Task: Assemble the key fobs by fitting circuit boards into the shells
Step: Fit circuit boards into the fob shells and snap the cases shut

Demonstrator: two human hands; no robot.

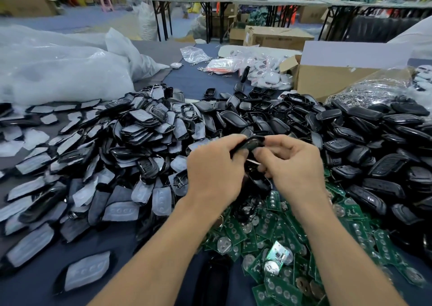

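Observation:
Both hands meet at the centre of the view over the table. My left hand (214,165) and my right hand (289,163) pinch one black key fob shell (251,145) between their fingertips, held above the piles. A second black shell part (259,180) shows just below the hands; which hand carries it is hidden. Green circuit boards (275,242) with round silver contacts lie heaped under my right forearm. Black shell halves (364,142) are piled to the right and behind. Shells with grey rubber button pads (140,128) are heaped to the left.
Large clear plastic bags (58,72) lie at the back left. An open cardboard box (327,76) and small bags of white fobs (264,72) stand at the back right. A bag of metal rings (369,90) sits by the box. Dark blue table cloth (131,259) shows near me.

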